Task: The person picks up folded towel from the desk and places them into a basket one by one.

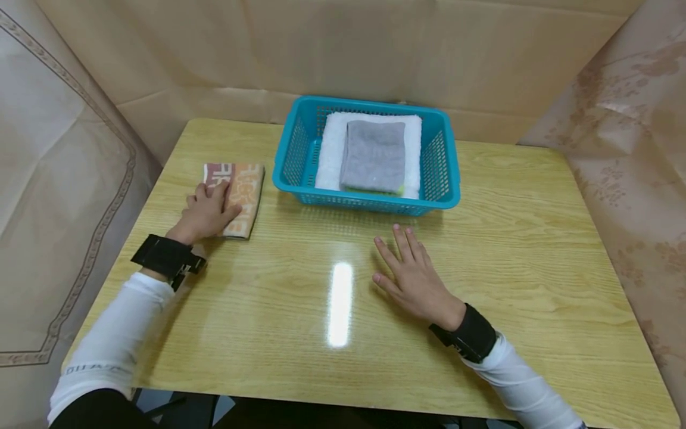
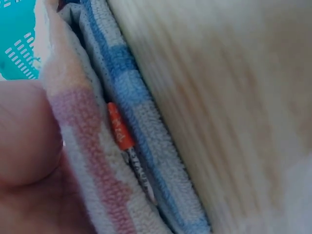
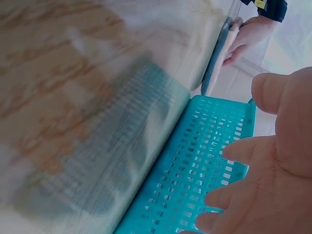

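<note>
My left hand (image 1: 206,211) rests on a folded peach and maroon patterned towel (image 1: 245,196) at the left of the table. Seen edge-on in the left wrist view, the folded stack has a peach and maroon upper layer (image 2: 80,112), a blue and white lower layer (image 2: 141,112), and an orange tag (image 2: 120,126) between them. My right hand (image 1: 415,280) is held with fingers spread over the table in front of a blue plastic basket (image 1: 364,205), holding nothing. Inside the basket, a folded grey towel (image 1: 375,155) lies on top of a folded white towel (image 1: 329,149).
The basket stands near the back edge of the wooden table (image 1: 536,268), close to a beige cloth backdrop (image 1: 343,53). Patterned cloth hangs at the left (image 1: 64,196) and right (image 1: 638,179) sides. Light glares off the table between my hands.
</note>
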The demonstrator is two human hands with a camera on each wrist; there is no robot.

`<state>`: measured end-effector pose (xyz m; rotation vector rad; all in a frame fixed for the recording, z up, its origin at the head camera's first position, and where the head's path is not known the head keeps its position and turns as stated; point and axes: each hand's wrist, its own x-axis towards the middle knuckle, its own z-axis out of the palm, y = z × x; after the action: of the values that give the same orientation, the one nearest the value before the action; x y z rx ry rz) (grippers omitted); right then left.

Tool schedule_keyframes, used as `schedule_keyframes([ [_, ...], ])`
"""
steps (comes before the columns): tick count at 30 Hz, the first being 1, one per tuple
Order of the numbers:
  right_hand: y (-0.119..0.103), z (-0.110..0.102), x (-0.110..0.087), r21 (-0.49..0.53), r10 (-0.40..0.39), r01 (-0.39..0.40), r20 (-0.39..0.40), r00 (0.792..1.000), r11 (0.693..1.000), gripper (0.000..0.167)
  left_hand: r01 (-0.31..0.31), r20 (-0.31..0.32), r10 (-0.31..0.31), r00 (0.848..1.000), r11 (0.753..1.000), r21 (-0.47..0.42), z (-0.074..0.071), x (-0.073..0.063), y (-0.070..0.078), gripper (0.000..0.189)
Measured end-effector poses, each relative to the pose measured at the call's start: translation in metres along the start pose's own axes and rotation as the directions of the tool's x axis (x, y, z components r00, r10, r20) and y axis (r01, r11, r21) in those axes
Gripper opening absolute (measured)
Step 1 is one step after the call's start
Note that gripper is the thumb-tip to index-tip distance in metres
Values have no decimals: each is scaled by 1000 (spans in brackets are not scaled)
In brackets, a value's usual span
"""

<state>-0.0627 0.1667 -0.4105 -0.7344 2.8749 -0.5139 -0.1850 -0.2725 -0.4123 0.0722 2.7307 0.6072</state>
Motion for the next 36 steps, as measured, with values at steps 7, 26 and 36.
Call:
schedule_keyframes([
  [7,0,-1,0,7,-5,5,8,1000,1000,70,-23,-9,23,1000,1000,-16,3,-9,-1,79],
  [26,-1,1,-2,27,-12,12,10,1000,1000,70,-64,15,65,998,997,-50,11,-41,-4,80],
  [36,-2,2,-2,36,-21,21,7,1000,999,68,-67,-22,66,998,997,-43,11,-47,-3,114],
])
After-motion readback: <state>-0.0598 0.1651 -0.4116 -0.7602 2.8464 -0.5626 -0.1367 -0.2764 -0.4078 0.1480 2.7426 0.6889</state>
